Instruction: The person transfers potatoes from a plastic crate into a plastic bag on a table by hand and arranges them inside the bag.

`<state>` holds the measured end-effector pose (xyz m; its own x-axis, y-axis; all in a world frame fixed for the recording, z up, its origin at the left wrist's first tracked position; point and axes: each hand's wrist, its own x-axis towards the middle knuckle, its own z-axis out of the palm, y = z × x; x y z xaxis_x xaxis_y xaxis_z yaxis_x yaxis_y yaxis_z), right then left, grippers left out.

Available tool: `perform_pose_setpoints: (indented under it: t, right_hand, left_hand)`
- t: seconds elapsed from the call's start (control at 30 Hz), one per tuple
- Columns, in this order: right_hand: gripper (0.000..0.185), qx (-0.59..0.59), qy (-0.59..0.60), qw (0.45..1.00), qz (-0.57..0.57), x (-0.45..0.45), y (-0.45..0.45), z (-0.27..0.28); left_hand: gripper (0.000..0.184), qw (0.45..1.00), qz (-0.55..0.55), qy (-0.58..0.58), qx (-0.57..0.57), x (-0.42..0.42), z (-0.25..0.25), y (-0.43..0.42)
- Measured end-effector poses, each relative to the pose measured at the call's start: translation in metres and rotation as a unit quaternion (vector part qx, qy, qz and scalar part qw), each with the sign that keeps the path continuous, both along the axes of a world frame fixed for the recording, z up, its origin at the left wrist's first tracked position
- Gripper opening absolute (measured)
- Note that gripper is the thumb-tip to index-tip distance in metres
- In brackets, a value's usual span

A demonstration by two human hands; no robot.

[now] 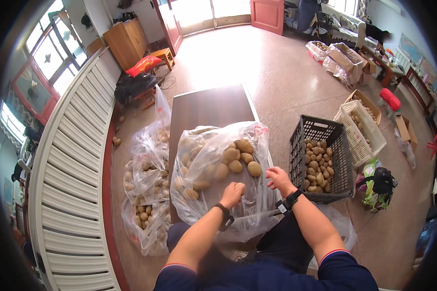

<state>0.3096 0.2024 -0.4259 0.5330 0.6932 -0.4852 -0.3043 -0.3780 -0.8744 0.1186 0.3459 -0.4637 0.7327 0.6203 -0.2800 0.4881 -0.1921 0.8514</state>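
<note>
A clear plastic bag lies spread open on a dark brown table in front of me. Several potatoes rest in it, mostly toward the far side. My left hand is closed over the near part of the bag; what its fingers hold, if anything, is hidden. Just right of the nearest loose potato, my right hand hovers with its fingers apart and nothing in them. A black plastic crate to the right contains many potatoes.
Plastic bags of potatoes stand on the floor left of the table, beside a white slatted radiator or railing. Beyond the black crate are a white crate, a cardboard box and a green bag.
</note>
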Motion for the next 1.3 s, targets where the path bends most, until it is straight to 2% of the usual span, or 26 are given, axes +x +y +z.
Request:
perform_pose_setpoints:
  t: [0.03,0.07,0.1,0.13,0.17,0.2,0.23,0.27,0.37,0.47,0.5,0.6,0.63,0.67,0.73,0.77,0.8,0.83,0.87,0.9,0.93,1.0,1.07,1.17,1.23,1.3]
  right_hand:
    - [0.036,0.002,-0.002,1.000,-0.001,-0.007,0.001,0.005]
    - [0.041,0.019,-0.045,0.996,0.068,-0.015,0.002,0.013]
    - [0.046,0.036,-0.088,0.986,0.138,-0.022,0.002,0.017]
    - [0.046,0.036,-0.089,0.986,0.136,-0.027,0.002,0.013]
    - [0.051,0.080,-0.167,0.966,0.180,-0.032,0.003,0.006]
    - [0.056,0.123,-0.243,0.936,0.222,-0.037,0.005,0.007]
    - [0.062,0.122,-0.262,0.927,0.236,-0.041,0.006,0.010]
    - [0.062,0.124,-0.264,0.927,0.236,-0.044,0.006,0.012]
    - [0.059,0.167,-0.411,0.858,0.260,-0.055,0.009,0.013]
    - [0.056,0.159,-0.393,0.876,0.228,-0.055,0.013,-0.001]
    - [0.053,0.158,-0.357,0.896,0.211,-0.056,0.013,0.005]
    - [0.048,0.093,-0.376,0.907,0.164,-0.045,0.011,-0.001]
    - [0.047,0.095,-0.392,0.906,0.127,-0.038,0.010,-0.010]
    - [0.047,0.085,-0.390,0.909,0.122,-0.027,0.004,-0.014]
    - [0.042,0.038,-0.275,0.961,-0.009,-0.010,0.008,-0.012]
    - [0.038,0.038,-0.173,0.983,-0.054,0.002,0.007,-0.007]
    - [0.034,0.036,-0.065,0.993,-0.095,0.014,0.000,0.002]
    - [0.029,0.051,-0.028,0.989,-0.138,0.024,-0.006,0.008]
    - [0.025,0.064,0.010,0.982,-0.179,0.035,-0.015,0.009]
    - [0.023,0.066,0.032,0.974,-0.213,0.049,-0.024,0.003]
    - [0.023,0.068,0.052,0.965,-0.248,0.061,-0.033,-0.004]
    - [0.029,0.033,0.123,0.946,-0.299,0.079,-0.049,-0.004]
    - [0.034,0.008,0.165,0.929,-0.332,0.098,-0.066,-0.019]
    - [0.038,-0.005,0.173,0.900,-0.401,0.114,-0.080,-0.040]
    - [0.046,-0.010,0.162,0.870,-0.465,0.108,-0.080,-0.030]
    - [0.051,-0.019,0.160,0.875,-0.456,0.103,-0.076,-0.021]
  left_hand:
    - [0.039,0.990,0.020,-0.005,-0.139,0.001,0.027,-0.005]
    - [0.042,0.960,0.039,-0.009,-0.277,0.002,0.041,-0.008]
    - [0.042,0.961,0.037,-0.010,-0.275,0.003,0.041,-0.009]
    - [0.042,0.942,0.042,-0.048,-0.330,0.002,0.041,-0.012]
    - [0.043,0.918,0.047,-0.085,-0.384,0.001,0.040,-0.014]
    - [0.043,0.919,0.047,-0.086,-0.383,0.000,0.041,-0.016]
    - [0.042,0.904,0.051,-0.097,-0.413,-0.001,0.043,-0.018]
    - [0.042,0.889,0.055,-0.109,-0.442,-0.002,0.045,-0.018]
    - [0.040,0.863,0.026,-0.156,-0.480,-0.003,0.052,-0.020]
    - [0.040,0.858,-0.022,-0.160,-0.487,-0.003,0.045,-0.020]
    - [0.040,0.872,-0.027,-0.128,-0.473,-0.003,0.051,-0.021]
    - [0.045,0.905,-0.030,-0.094,-0.414,0.000,0.052,-0.020]
    - [0.052,0.923,-0.009,-0.060,-0.379,0.000,0.056,-0.019]
    - [0.047,0.925,0.003,-0.065,-0.375,-0.003,0.052,-0.015]
    - [0.040,0.943,0.030,-0.072,-0.323,-0.006,0.034,-0.003]
    - [0.040,0.943,0.037,-0.071,-0.322,-0.005,0.023,0.003]
    - [0.037,0.968,0.026,-0.056,-0.243,-0.004,0.011,0.012]
    - [0.034,0.986,0.017,-0.039,-0.163,-0.005,0.004,0.022]
    - [0.034,0.986,0.030,-0.034,-0.161,-0.008,0.000,0.029]
    - [0.032,0.999,0.009,-0.050,0.006,-0.010,-0.003,0.034]
    - [0.030,0.983,-0.016,-0.061,0.173,-0.012,-0.003,0.037]
    - [0.030,0.983,0.009,-0.046,0.176,-0.015,0.005,0.041]
    - [0.029,0.963,0.011,-0.036,0.268,-0.014,0.004,0.045]
    - [0.035,0.966,0.003,0.004,0.259,-0.011,0.015,0.045]
    - [0.038,0.964,-0.002,0.022,0.265,-0.011,0.008,0.051]
    - [0.050,0.965,-0.022,0.068,0.251,-0.010,-0.004,0.058]
